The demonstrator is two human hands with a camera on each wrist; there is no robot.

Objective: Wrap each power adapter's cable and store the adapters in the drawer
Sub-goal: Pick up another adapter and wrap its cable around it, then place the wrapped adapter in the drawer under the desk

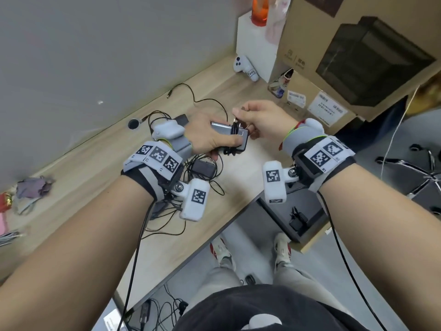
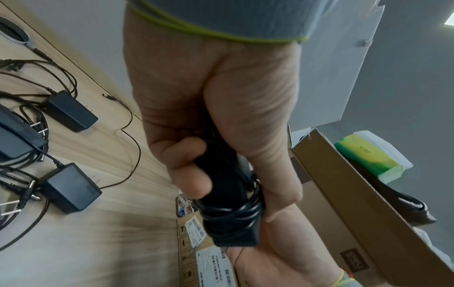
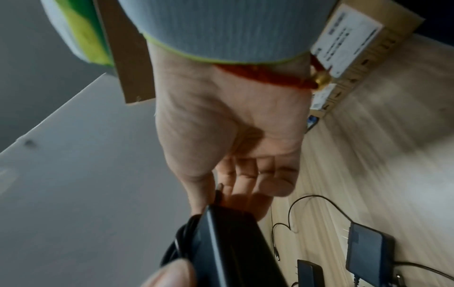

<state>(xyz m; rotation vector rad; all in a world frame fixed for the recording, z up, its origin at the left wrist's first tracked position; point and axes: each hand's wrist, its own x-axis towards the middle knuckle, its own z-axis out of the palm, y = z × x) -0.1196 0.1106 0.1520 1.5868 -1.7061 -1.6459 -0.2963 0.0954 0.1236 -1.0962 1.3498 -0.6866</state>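
My left hand [image 1: 212,139] grips a black power adapter [image 1: 225,130] above the wooden desk [image 1: 238,187], thumb on its near side. Its black cable [image 1: 235,139] is wound in several turns around the adapter body [image 2: 228,194]. My right hand [image 1: 253,118] is just right of it and pinches the cable's plug end [image 3: 219,191] between thumb and fingers. More adapters [image 1: 202,168] lie in a tangle of loose cables under my left wrist; two of them [image 2: 71,191] [image 2: 68,110] show in the left wrist view. The drawer [image 1: 281,211] stands open below the desk edge with one wrapped adapter [image 1: 298,222] inside.
Large cardboard boxes [image 1: 358,56] fill the desk's right end. A white game controller [image 1: 243,66] lies by the wall. A cable grommet [image 1: 133,124] sits near the wall, crumpled wrappers [image 1: 33,189] at far left. An office chair base [image 1: 424,173] stands on the floor right.
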